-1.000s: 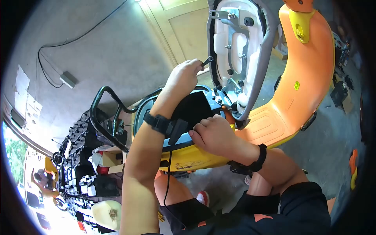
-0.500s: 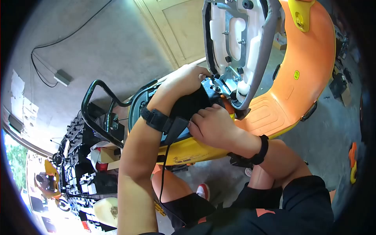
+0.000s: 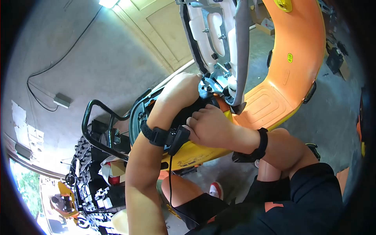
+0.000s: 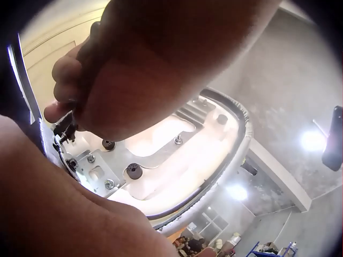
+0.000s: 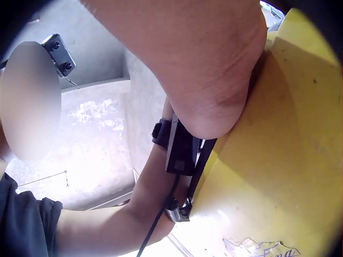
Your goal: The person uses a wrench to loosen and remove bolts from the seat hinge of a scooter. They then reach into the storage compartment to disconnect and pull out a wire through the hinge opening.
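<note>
My left hand (image 3: pixel 180 92) grips a dark wrench (image 4: pixel 87 64), fingers wrapped round its shank. The wrench's lower end meets the hinge bracket (image 3: pixel 213 85) at the base of a raised scooter seat (image 3: pixel 242 51). From above, the hand hides most of this tool. The seat's white underside (image 4: pixel 185 166) faces the left wrist camera, with metal plates, bolts and black rubber stops. My right hand (image 3: pixel 209 123) rests with curled fingers on the rim of the scooter's yellow body (image 3: pixel 203 154), beside the dark storage opening (image 3: pixel 182 114). Its fingertips are partly hidden.
A black grab rail (image 3: pixel 89 123) curves out at the scooter's left. The orange footboard and front shield (image 3: pixel 295 74) stand at the right. Along the wall lie several black parts (image 3: pixel 84 168) and an open carton (image 3: pixel 117 167). A cable (image 3: pixel 171 184) hangs from my left wrist camera.
My left hand has come down with the wrench from beside the seat to its hinge bracket. The right hand stays at the body's rim while the head view shifts.
</note>
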`<state>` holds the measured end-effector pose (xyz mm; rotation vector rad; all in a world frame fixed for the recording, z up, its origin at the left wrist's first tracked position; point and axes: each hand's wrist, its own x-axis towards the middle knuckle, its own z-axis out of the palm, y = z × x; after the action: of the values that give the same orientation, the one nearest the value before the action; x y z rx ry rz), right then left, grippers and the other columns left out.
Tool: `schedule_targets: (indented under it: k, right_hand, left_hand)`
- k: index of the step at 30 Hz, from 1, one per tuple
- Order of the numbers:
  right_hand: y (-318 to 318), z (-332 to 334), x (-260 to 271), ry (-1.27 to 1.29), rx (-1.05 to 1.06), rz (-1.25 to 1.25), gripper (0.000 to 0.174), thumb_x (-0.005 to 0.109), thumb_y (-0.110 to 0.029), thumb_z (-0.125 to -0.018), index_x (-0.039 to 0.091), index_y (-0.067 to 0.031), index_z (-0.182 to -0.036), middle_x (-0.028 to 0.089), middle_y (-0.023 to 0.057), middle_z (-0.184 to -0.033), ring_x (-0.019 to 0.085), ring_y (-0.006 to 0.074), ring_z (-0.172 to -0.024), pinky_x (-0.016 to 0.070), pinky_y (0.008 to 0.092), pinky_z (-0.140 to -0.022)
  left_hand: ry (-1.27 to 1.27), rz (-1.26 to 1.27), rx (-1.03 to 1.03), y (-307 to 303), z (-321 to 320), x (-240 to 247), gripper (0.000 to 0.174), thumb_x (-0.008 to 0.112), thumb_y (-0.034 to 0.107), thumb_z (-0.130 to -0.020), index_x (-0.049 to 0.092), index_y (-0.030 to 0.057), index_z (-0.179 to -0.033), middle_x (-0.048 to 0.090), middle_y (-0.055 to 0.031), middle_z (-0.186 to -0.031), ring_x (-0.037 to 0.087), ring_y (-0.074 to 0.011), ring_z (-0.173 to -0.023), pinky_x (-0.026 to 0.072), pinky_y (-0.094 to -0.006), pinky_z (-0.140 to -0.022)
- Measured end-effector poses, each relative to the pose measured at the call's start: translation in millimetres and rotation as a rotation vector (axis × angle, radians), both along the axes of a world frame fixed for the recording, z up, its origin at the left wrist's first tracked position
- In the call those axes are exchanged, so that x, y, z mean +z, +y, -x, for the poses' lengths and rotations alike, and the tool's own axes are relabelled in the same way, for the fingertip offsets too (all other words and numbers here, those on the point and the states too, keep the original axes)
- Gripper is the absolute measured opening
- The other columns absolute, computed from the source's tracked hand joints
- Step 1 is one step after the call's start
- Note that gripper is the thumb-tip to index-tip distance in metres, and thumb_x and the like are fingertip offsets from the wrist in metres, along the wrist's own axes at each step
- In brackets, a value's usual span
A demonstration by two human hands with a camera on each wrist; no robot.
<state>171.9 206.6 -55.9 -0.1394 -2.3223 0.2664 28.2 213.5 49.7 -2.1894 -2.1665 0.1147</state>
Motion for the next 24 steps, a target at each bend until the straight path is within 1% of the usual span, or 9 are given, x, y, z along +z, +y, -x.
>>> schedule_targets:
  k: [3, 4, 9, 10, 12, 18, 20, 22, 24]
  right_hand:
    - [-1.5, -0.9, 3.8, 0.004, 0.001, -0.013, 0.023, 0.064, -0.027, -0.09, 0.066, -0.0085, -0.077, 0.061, 0.0083, -0.07, 0.065, 0.0287, -0.068, 0.0459, 0.0419, -0.069]
    - [-1.1, -1.6, 5.5, -0.001, -0.003, -0.024, 0.024, 0.064, -0.027, -0.09, 0.066, -0.0085, -0.075, 0.062, 0.0084, -0.07, 0.065, 0.0289, -0.067, 0.046, 0.0418, -0.068]
    - [-0.5, 0.2, 3.1, 0.029, 0.015, 0.023, 0.027, 0.064, -0.027, -0.092, 0.066, -0.0086, -0.073, 0.063, 0.0086, -0.068, 0.066, 0.0294, -0.066, 0.0462, 0.0417, -0.066]
    - [0.0, -0.3, 3.5, 0.023, 0.022, 0.017, 0.027, 0.064, -0.027, -0.092, 0.066, -0.0086, -0.072, 0.063, 0.0087, -0.068, 0.066, 0.0294, -0.066, 0.0462, 0.0419, -0.066]
    - [0.4, -0.6, 3.6, 0.024, 0.027, 0.007, 0.028, 0.064, -0.027, -0.093, 0.066, -0.0085, -0.072, 0.064, 0.0089, -0.068, 0.066, 0.0294, -0.065, 0.0462, 0.0421, -0.066]
    - [0.9, 1.1, 1.2, -0.005, 0.028, -0.022, 0.036, 0.059, -0.033, -0.097, 0.069, -0.0085, -0.071, 0.067, 0.0105, -0.068, 0.068, 0.0298, -0.066, 0.048, 0.0437, -0.068]
    - [0.5, -0.4, 2.0, 0.006, 0.027, 0.0, 0.037, 0.058, -0.033, -0.098, 0.07, -0.008, -0.072, 0.067, 0.0107, -0.069, 0.069, 0.0298, -0.067, 0.0478, 0.0439, -0.069]
    - [0.5, 0.0, 3.1, 0.019, 0.017, -0.005, 0.035, 0.061, -0.032, -0.096, 0.068, -0.0084, -0.071, 0.065, 0.0093, -0.066, 0.066, 0.0291, -0.063, 0.0471, 0.0433, -0.066]
    - [0.1, -0.4, 3.4, 0.023, 0.018, -0.018, 0.034, 0.063, -0.03, -0.095, 0.066, -0.0087, -0.069, 0.062, 0.0079, -0.063, 0.064, 0.0284, -0.059, 0.0464, 0.0428, -0.063]
  left_hand:
    - [-0.051, 0.035, -0.033, 3.4, 14.0, 2.0, 0.047, 0.055, 0.002, -0.083, 0.072, 0.0095, -0.126, 0.071, -0.0256, -0.096, 0.068, -0.0442, -0.089, 0.0548, -0.0483, -0.082]
    - [-0.184, 0.037, 0.009, -1.2, 13.9, 10.5, 0.052, 0.055, 0.0, -0.082, 0.072, 0.0126, -0.13, 0.072, -0.0219, -0.092, 0.069, -0.0393, -0.084, 0.0546, -0.044, -0.079]
    - [-0.392, 0.029, 0.146, 12.1, 54.0, -14.5, 0.055, 0.055, -0.004, -0.079, 0.072, 0.0115, -0.129, 0.072, -0.0162, -0.086, 0.071, -0.0304, -0.083, 0.0544, -0.0383, -0.079]
    - [-0.39, 0.025, 0.142, 15.6, 58.4, -22.2, 0.055, 0.055, -0.004, -0.079, 0.072, 0.0115, -0.129, 0.072, -0.0162, -0.086, 0.071, -0.0304, -0.083, 0.0544, -0.0383, -0.079]
    - [-0.385, -0.093, 0.146, 20.7, 62.6, -32.9, 0.043, 0.062, 0.001, -0.083, 0.076, 0.0141, -0.121, 0.072, -0.023, -0.096, 0.07, -0.0401, -0.089, 0.0554, -0.0452, -0.082]
    - [-0.287, -0.166, 0.089, 13.4, 54.4, -27.3, 0.033, 0.063, 0.002, -0.087, 0.073, 0.0026, -0.119, 0.072, -0.0246, -0.104, 0.069, -0.043, -0.098, 0.054, -0.0452, -0.089]
    - [-0.232, -0.369, -0.063, 10.5, 52.5, -14.0, 0.03, 0.063, 0.004, -0.09, 0.072, 0.0007, -0.118, 0.072, -0.0258, -0.103, 0.07, -0.043, -0.095, 0.0539, -0.0448, -0.087]
    - [-0.392, -0.496, 0.001, 3.7, 41.7, 2.3, 0.028, 0.061, 0.009, -0.095, 0.07, -0.0044, -0.118, 0.07, -0.0234, -0.092, 0.07, -0.0325, -0.083, 0.0542, -0.0394, -0.08]
    - [-0.545, -0.353, 0.185, -5.6, 16.2, 28.3, 0.032, 0.058, 0.01, -0.095, 0.069, -0.0041, -0.121, 0.071, -0.0198, -0.088, 0.071, -0.0268, -0.079, 0.0543, -0.0375, -0.078]
